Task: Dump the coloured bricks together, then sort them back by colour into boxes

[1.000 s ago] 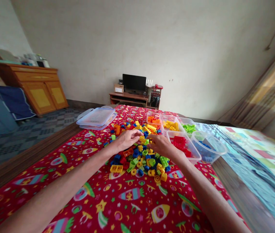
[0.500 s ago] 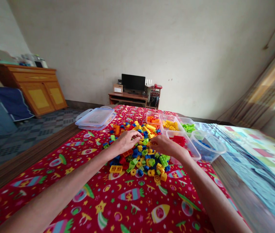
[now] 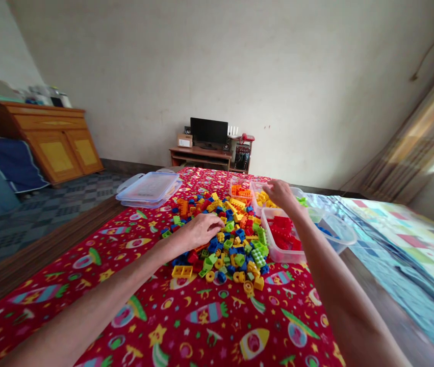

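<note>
A heap of small plastic bricks [image 3: 224, 239] in yellow, blue, green, red and orange lies on a red patterned cloth [image 3: 201, 316]. My left hand [image 3: 199, 230] rests on the heap's left side with its fingers curled; whether it holds anything is hidden. My right hand [image 3: 280, 193] is stretched out over the clear box of yellow bricks [image 3: 264, 196], fingers bent down over it. Beside that box stand a box of orange bricks [image 3: 239, 189], a box of green bricks [image 3: 310, 210], a box of red bricks [image 3: 283, 237] and a tub of blue bricks [image 3: 337, 234].
A stack of clear lids [image 3: 148, 187] lies at the cloth's far left. A second patterned cloth [image 3: 400, 239] covers the surface to the right. Beyond stand a low stand with a monitor [image 3: 209, 133] and a wooden cabinet [image 3: 54, 140].
My right hand has left the heap and moved up and right, out over the box of yellow bricks. My left hand has stayed on the heap.
</note>
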Available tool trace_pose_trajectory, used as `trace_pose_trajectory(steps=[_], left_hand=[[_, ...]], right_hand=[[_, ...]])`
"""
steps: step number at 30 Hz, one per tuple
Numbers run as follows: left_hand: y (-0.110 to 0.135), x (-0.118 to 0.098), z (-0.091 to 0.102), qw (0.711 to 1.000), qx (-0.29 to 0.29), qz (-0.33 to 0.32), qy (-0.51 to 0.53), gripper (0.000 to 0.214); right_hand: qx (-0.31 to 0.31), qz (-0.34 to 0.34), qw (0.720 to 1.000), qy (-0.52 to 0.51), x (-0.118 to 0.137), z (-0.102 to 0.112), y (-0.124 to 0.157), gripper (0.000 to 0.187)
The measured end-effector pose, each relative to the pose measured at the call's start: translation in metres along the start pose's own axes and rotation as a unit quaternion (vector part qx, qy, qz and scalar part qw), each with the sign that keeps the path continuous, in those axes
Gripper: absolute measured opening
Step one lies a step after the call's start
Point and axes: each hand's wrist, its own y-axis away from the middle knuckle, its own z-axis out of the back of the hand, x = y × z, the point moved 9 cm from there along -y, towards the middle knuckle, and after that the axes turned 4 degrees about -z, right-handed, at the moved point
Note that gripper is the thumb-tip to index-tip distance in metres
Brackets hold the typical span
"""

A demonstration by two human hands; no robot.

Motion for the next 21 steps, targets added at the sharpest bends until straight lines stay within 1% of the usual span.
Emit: trace_pose_trajectory(steps=[3, 6, 9, 11, 15, 18, 21], left_hand=[[0.002, 0.002, -0.009, 1.000, 0.012, -0.012, -0.008, 0.017], [0.004, 0.003, -0.017, 0.999, 0.035, -0.001, -0.035, 0.015], [0.007, -0.001, -0.023, 0.996, 0.056, 0.002, -0.071, 0.018], [0.009, -0.004, -0.026, 0.995, 0.058, -0.004, -0.082, 0.021], [0.010, -0.009, -0.032, 0.994, 0.080, -0.009, -0.078, 0.028], [0.010, -0.010, -0.034, 0.989, 0.112, 0.013, -0.098, 0.029], [0.011, -0.011, -0.033, 0.983, 0.131, 0.033, -0.127, 0.024]], right_hand=[[0.051, 0.068, 0.996, -0.019, 0.040, -0.008, 0.040, 0.034], [0.112, 0.109, 0.987, -0.032, 0.077, -0.017, 0.076, 0.031], [0.146, 0.145, 0.978, -0.025, 0.100, -0.024, 0.098, 0.028], [0.160, 0.167, 0.973, -0.017, 0.107, -0.028, 0.106, 0.028], [0.189, 0.196, 0.962, 0.016, 0.110, -0.039, 0.118, 0.028], [0.202, 0.209, 0.955, 0.052, 0.111, -0.047, 0.125, 0.030], [0.199, 0.215, 0.953, 0.078, 0.113, -0.052, 0.127, 0.033]])
